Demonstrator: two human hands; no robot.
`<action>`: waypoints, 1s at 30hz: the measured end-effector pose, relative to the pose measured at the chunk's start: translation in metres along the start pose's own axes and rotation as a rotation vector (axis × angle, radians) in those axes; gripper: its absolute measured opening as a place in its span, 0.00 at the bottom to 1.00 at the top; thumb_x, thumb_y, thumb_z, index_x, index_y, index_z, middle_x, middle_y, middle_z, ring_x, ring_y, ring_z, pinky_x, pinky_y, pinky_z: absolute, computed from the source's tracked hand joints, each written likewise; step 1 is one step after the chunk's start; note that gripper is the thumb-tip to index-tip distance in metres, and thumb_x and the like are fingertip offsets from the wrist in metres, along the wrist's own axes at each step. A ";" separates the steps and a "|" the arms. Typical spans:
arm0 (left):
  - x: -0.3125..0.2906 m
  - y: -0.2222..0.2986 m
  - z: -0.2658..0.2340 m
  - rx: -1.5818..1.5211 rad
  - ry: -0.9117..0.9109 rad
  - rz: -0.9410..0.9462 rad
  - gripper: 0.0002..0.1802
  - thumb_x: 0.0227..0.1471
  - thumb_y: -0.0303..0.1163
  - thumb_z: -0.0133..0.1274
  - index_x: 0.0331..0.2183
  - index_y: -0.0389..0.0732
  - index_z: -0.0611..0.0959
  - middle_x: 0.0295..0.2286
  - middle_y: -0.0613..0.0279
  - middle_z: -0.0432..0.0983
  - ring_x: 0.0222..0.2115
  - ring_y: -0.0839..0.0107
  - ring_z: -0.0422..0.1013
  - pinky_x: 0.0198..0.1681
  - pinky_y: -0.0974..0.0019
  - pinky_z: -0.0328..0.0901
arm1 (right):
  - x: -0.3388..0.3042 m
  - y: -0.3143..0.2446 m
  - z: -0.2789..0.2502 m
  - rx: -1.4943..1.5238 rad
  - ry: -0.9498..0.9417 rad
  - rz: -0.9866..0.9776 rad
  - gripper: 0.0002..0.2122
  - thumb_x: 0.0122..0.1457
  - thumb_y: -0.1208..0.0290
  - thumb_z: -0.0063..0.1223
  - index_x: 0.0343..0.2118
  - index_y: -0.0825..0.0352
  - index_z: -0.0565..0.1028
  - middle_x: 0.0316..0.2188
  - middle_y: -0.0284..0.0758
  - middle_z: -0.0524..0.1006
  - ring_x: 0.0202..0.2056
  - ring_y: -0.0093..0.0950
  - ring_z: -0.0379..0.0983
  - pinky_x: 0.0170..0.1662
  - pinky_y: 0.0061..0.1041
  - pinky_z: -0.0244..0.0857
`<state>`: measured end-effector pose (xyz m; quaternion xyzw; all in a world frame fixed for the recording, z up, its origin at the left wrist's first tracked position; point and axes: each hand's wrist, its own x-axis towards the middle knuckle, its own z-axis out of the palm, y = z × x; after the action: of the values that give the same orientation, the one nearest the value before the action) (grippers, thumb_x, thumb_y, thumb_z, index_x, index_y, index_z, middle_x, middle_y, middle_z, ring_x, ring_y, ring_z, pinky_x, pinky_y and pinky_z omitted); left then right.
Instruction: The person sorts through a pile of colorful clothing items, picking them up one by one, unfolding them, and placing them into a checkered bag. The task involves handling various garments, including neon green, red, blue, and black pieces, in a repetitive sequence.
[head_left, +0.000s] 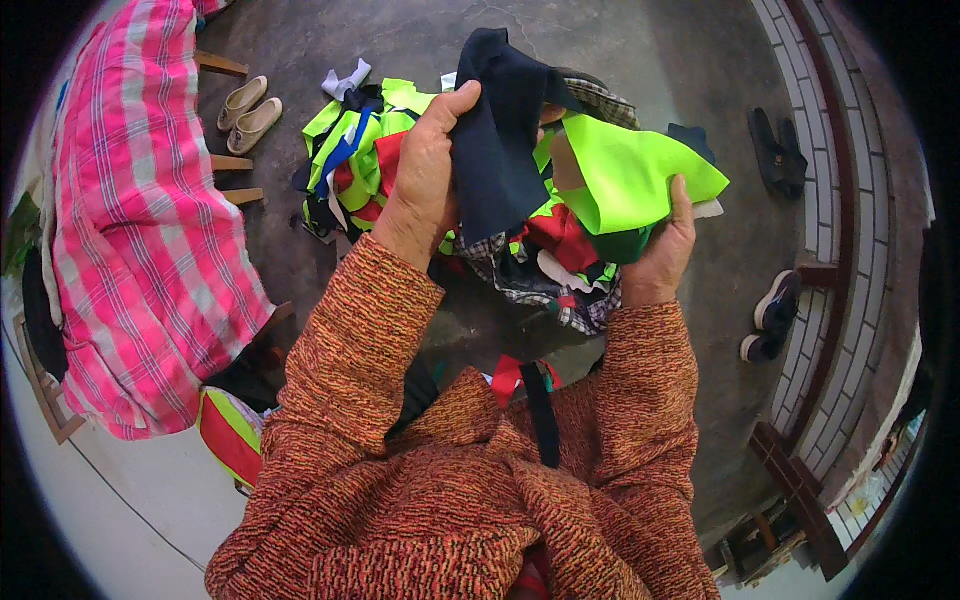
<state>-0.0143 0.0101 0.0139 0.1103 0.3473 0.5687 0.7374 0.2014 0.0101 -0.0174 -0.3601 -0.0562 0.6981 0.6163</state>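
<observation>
My left hand [422, 170] grips a dark navy piece of fabric [500, 140], thumb on top, lifted in front of me. On the other side, my right hand [665, 240] is closed on a bright yellow-green fabric piece [630, 170], with a bit of dark green cloth [620, 244] showing under it. Both pieces are held above a heap of fabric scraps [365, 150] on the floor, in neon yellow, red, blue, black and plaid. The fingers behind the cloths are mostly hidden. A narrow black strip [541, 415] and a red scrap [507, 380] lie on my lap.
To the left, a pink plaid cloth [140, 210] covers a piece of furniture with wooden legs. Beside it stand pale slip-on shoes [255, 126]. Dark sandals [778, 152] and dark shoes [775, 312] are by the tiled wall [815, 190] at right. A yellow-and-red item [229, 437] sits lower left.
</observation>
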 end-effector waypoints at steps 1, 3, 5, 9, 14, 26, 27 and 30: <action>0.000 0.000 0.001 0.000 -0.017 0.010 0.26 0.54 0.43 0.40 0.46 0.33 0.72 0.41 0.47 0.74 0.37 0.62 0.73 0.42 0.64 0.69 | 0.000 0.000 0.000 0.010 -0.010 0.004 0.16 0.59 0.66 0.45 0.47 0.69 0.67 0.45 0.39 0.72 0.47 0.34 0.70 0.51 0.35 0.62; -0.002 0.001 0.004 -0.001 -0.051 0.032 0.26 0.54 0.44 0.40 0.46 0.33 0.72 0.41 0.47 0.73 0.37 0.61 0.73 0.43 0.64 0.68 | 0.000 0.000 -0.001 0.028 -0.030 0.014 0.16 0.59 0.66 0.44 0.47 0.69 0.67 0.46 0.39 0.72 0.47 0.34 0.69 0.52 0.35 0.62; -0.003 0.002 0.005 -0.004 -0.015 0.029 0.25 0.54 0.43 0.42 0.46 0.34 0.73 0.41 0.48 0.73 0.37 0.62 0.73 0.43 0.63 0.68 | 0.001 0.000 -0.003 0.041 -0.070 0.017 0.16 0.59 0.65 0.45 0.48 0.69 0.67 0.46 0.39 0.72 0.47 0.34 0.69 0.52 0.34 0.62; -0.008 -0.001 0.013 0.130 0.218 0.042 0.22 0.53 0.41 0.46 0.45 0.35 0.74 0.38 0.52 0.75 0.36 0.65 0.73 0.43 0.65 0.67 | 0.000 -0.001 -0.002 0.054 -0.091 0.045 0.17 0.60 0.65 0.44 0.48 0.69 0.67 0.46 0.39 0.71 0.47 0.33 0.69 0.52 0.34 0.61; -0.004 -0.019 -0.003 0.924 -0.104 0.556 0.20 0.54 0.38 0.45 0.44 0.34 0.74 0.40 0.58 0.71 0.41 0.70 0.67 0.46 0.70 0.60 | -0.002 0.004 0.002 0.009 -0.115 0.058 0.17 0.60 0.64 0.43 0.49 0.69 0.66 0.47 0.38 0.71 0.48 0.33 0.68 0.53 0.34 0.60; -0.008 -0.065 0.015 1.965 -0.177 0.813 0.35 0.44 0.49 0.49 0.47 0.31 0.70 0.49 0.44 0.62 0.52 0.51 0.57 0.55 0.46 0.48 | -0.011 0.029 0.000 -0.263 -0.253 0.037 0.25 0.53 0.64 0.55 0.53 0.66 0.62 0.48 0.34 0.68 0.48 0.29 0.66 0.54 0.29 0.57; -0.010 -0.066 0.015 2.000 -0.186 0.790 0.35 0.43 0.49 0.50 0.47 0.31 0.70 0.49 0.44 0.62 0.52 0.52 0.57 0.55 0.45 0.48 | -0.011 0.029 0.002 -0.343 -0.243 0.036 0.25 0.52 0.67 0.56 0.52 0.66 0.62 0.47 0.34 0.68 0.47 0.28 0.66 0.53 0.28 0.59; -0.014 -0.075 0.011 2.045 -0.157 0.758 0.36 0.39 0.49 0.52 0.46 0.33 0.71 0.49 0.46 0.63 0.52 0.52 0.57 0.54 0.46 0.50 | -0.011 0.038 0.009 -0.377 -0.180 0.048 0.22 0.50 0.76 0.57 0.48 0.66 0.65 0.43 0.32 0.70 0.43 0.25 0.68 0.47 0.25 0.63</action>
<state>0.0482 -0.0251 -0.0149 0.8064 0.5510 0.1929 0.0944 0.1652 -0.0057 -0.0261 -0.4063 -0.2321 0.7190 0.5139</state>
